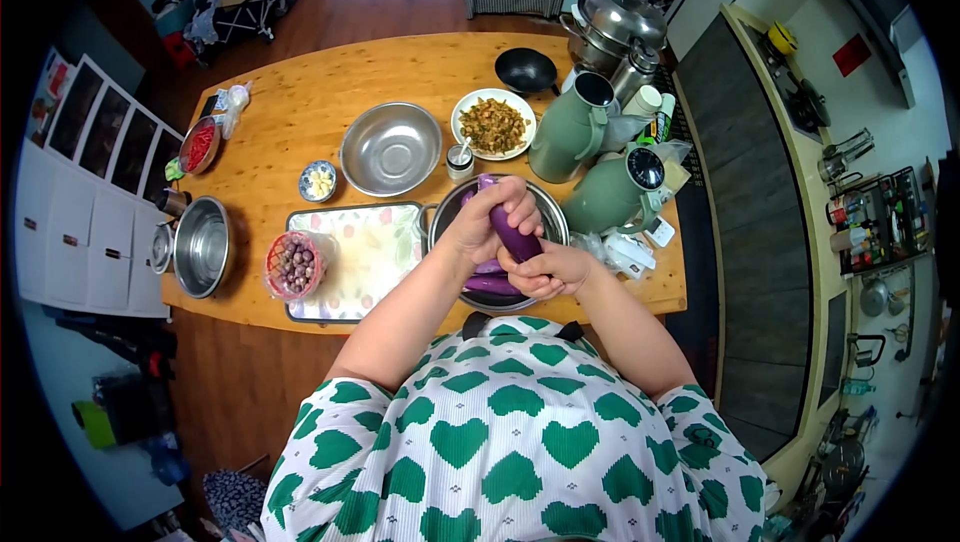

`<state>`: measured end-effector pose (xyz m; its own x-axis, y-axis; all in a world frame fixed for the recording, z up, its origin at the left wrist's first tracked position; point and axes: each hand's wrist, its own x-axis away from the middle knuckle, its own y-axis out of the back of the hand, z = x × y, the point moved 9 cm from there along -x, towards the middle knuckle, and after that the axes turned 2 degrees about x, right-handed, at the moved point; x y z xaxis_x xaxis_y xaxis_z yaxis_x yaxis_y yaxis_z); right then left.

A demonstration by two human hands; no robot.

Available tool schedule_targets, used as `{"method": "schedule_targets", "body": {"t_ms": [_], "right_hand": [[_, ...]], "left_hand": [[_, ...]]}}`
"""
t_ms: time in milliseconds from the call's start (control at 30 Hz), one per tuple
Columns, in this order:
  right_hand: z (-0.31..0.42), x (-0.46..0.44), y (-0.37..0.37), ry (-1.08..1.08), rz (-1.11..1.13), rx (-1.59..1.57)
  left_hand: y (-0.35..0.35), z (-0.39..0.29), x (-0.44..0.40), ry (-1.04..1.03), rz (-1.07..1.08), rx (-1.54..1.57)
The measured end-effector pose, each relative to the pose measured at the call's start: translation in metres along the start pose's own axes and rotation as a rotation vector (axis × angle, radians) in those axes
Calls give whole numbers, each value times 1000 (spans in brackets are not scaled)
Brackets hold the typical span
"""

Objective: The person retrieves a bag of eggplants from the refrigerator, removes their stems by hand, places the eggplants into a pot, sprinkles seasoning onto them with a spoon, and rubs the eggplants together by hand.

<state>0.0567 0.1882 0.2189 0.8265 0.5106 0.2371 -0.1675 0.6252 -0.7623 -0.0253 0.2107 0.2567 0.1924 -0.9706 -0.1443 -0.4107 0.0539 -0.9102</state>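
A long purple eggplant (516, 239) is held at a slant above a metal pot (553, 212). My left hand (492, 217) wraps round its upper part, and my right hand (548, 270) grips its lower end. Inside the pot, below my hands, lie more purple eggplants (492, 285). The pot's inside is partly hidden by my hands and forearms. Just behind the pot stands a small glass jar (460, 164) with a white spoon.
Left of the pot are a patterned cutting board (375, 252), a basket of small purple onions (297, 264) and a bowl of garlic (318, 182). Behind are a steel basin (391, 150) and a plate of food (494, 124). Green flasks (610, 192) stand to the right.
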Motion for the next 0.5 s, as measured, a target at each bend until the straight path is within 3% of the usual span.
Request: {"method": "schedule_targets", "body": {"t_ms": [33,67,133,200,233,267,300,367,467,500], "right_hand": [[0,-2,1,16,-6,13],[1,-4,2,33,-11,28],[5,-3,15,26,-128,80],[39,1,27,444,-533,890],[62,9,-2,655,-729,1296],[57,21,11,204,-1037,1409],[57,22,13,104,-1138,1527],[57,22,7,12,-1200,1562],[54,21,6,212,-1132,1621],[42,14,17,148,-981,1346]], "left_hand": [[-11,0,0,4,149,100],[-10,-2,-1,-16,165,78],[8,-15,-3,-97,-144,-87],[21,-29,11,-225,-514,-197],[25,-37,18,-352,-597,-251],[31,-43,27,-479,-680,-305],[33,-48,37,-606,-759,-359],[27,-41,44,-683,-796,-481],[11,-34,47,-646,-799,-645],[13,-31,41,-542,-718,-600]]}}
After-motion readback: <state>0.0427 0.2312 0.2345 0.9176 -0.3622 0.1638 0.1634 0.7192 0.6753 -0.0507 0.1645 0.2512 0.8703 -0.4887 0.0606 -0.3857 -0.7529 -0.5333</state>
